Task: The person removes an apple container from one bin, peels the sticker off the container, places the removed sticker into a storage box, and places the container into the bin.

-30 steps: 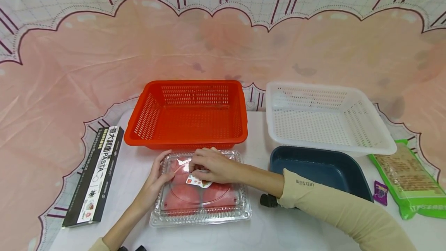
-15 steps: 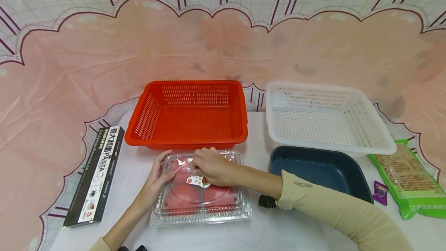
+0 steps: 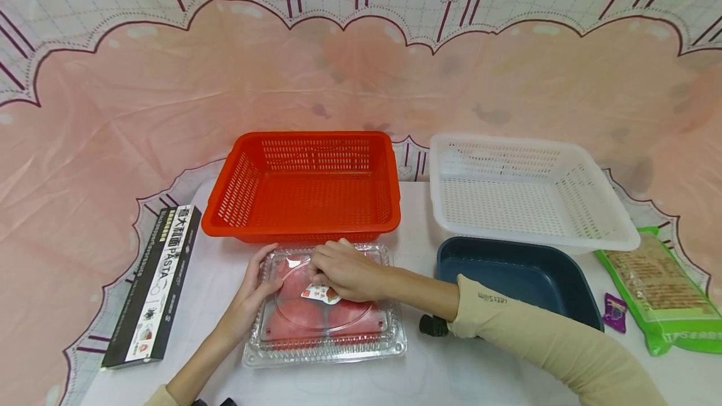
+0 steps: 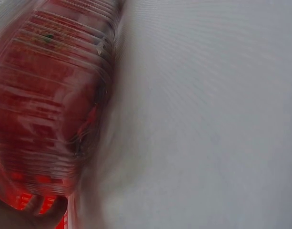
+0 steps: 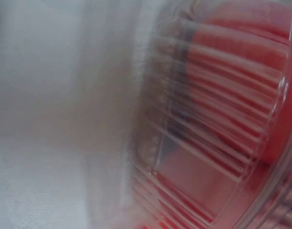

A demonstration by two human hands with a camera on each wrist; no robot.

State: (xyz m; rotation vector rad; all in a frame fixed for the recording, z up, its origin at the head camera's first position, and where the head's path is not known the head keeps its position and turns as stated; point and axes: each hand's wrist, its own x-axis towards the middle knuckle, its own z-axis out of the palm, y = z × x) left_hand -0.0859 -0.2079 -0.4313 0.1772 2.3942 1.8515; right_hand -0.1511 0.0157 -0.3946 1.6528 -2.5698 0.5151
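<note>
A clear ribbed plastic clamshell box (image 3: 324, 356) lies on the white table, with several large round red items (image 3: 296, 318) inside; their kind is blurred by the lid. My left hand (image 3: 248, 293) holds the box's left side, thumb on the lid. In the left wrist view its fingers (image 4: 53, 212) curl at the box's end. On the lid, my right hand (image 3: 346, 271) has its fingers curled at a white sticker (image 3: 320, 294) with red print, pinching its upper edge; the fingertips are hidden. The right wrist view shows the ribbed box wall (image 5: 217, 100) close up.
Behind the box stands a red basket (image 3: 304, 230), with a white basket (image 3: 536, 240) to its right. A dark blue tray (image 3: 513, 268) sits beneath my right forearm. A black pasta box (image 3: 152, 287) lies left; a purple packet (image 3: 615, 312) and green bag (image 3: 660, 281) lie right.
My right hand's fingers have curled in closer over the sticker and the hand has turned slightly. My left hand and the box stay in place.
</note>
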